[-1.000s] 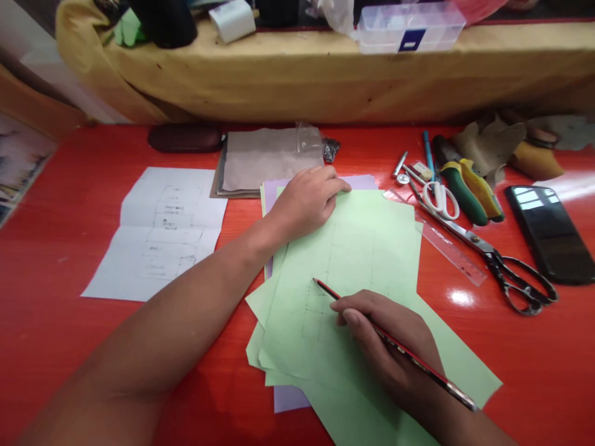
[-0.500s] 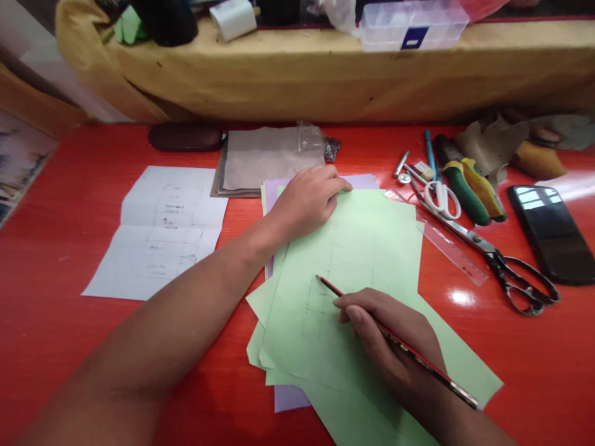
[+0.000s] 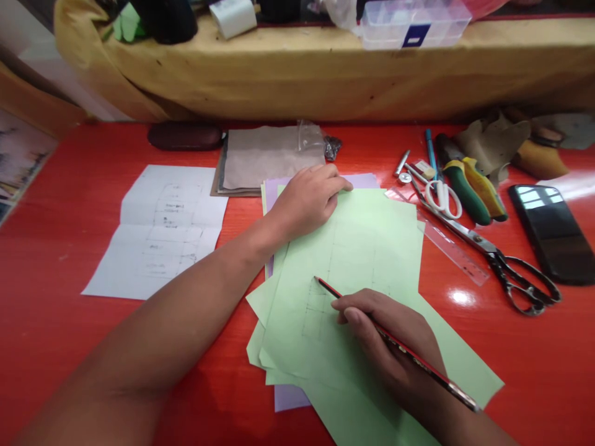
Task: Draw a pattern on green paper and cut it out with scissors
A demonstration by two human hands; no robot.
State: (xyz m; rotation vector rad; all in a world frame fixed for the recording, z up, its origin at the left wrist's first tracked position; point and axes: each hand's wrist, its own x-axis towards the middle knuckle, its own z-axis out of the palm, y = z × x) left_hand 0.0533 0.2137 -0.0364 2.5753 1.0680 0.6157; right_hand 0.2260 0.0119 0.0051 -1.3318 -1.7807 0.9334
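The right hand (image 3: 400, 322) holds one red and black pencil (image 3: 411, 356) between the thumb and the fingers. The pencil tip stands at faint lines on the upper green sheet (image 3: 362, 235) (whether it touches the paper, I cannot tell). The left hand (image 3: 316, 195) rests palm down, its fingers close together, on the sheet's far left part. Other papers lie below, upon the red tabletop (image 3: 242, 396), well apart from the phone (image 3: 548, 232).
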